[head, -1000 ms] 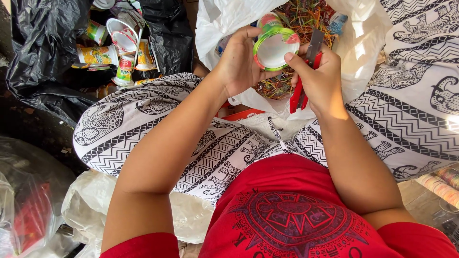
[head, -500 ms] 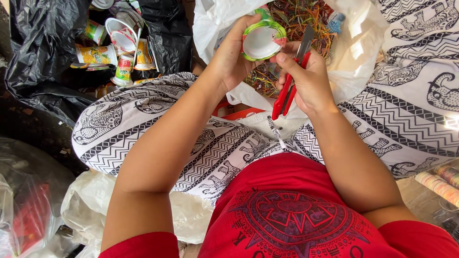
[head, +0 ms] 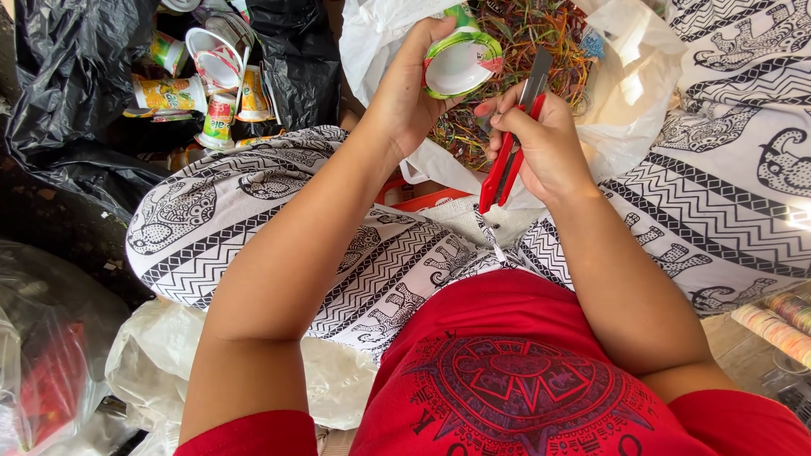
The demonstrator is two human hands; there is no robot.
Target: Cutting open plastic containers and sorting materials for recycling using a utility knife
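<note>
— Where does the view sit?
— On the person's head, looking steeply down and close over the left hand (head: 405, 97), the right hand (head: 541, 143) and the lap.
— Any second view?
— No, one camera only.

Both forearms rise toward the top centre of the frame; left hand (head: 405, 93) cupped, right hand (head: 545, 148) fisted, fingers curled tight.

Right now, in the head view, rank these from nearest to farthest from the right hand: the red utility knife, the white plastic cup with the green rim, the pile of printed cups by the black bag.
1. Red utility knife: held in the right hand.
2. White plastic cup with green rim: just up-left, in the left hand.
3. Pile of printed cups: far left, by the black bag.
</note>
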